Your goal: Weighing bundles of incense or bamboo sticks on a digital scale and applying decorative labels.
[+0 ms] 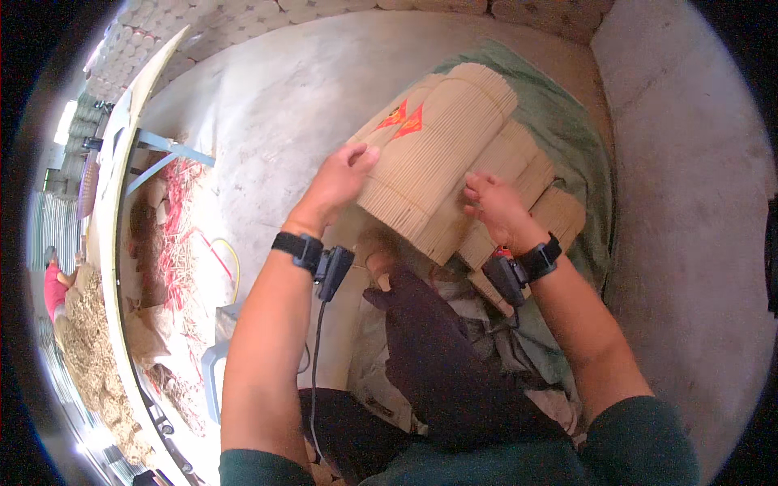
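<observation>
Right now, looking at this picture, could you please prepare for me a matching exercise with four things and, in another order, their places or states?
Column one:
1. red labels
2. green cloth
3. red strands
4. right hand

Column two:
A. spread under the slatted rolls
B. fingers curled
C. at the picture's left, near the blue bar
D. on one of the slatted rolls

Right pairs: 1-D, 2-A, 3-C, 4-B.
</observation>
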{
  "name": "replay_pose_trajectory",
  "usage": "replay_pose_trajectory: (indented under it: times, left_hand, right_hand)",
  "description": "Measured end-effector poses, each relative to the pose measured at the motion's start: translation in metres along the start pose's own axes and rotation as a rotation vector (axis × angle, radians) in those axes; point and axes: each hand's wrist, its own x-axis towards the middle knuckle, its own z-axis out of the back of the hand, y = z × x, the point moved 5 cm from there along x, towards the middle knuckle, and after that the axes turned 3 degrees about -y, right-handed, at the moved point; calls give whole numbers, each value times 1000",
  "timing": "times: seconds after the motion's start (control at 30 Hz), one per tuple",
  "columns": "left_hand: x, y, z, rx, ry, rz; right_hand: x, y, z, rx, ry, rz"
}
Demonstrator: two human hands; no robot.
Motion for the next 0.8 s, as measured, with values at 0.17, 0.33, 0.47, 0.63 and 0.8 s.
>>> replay_pose_trajectory:
  times: [0.17, 0.33, 0.47, 0.63, 0.8]
  left_hand:
    - [37, 4, -33, 7, 162, 54]
    - [40, -5, -46, -126, 153, 43]
    - [13, -36, -53, -113, 128, -150]
    - [-50, -74, -64, 419, 4, -632]
    - [-50, -69, -87, 82, 286, -178]
  right_hand:
    - [3, -4, 2, 164, 64, -23]
    - [6, -3, 7, 254, 102, 12]
    - [0, -6, 23, 463, 102, -11]
    - [-18, -9, 47, 631, 220, 22]
    - [-13, -11, 46, 780, 351, 156]
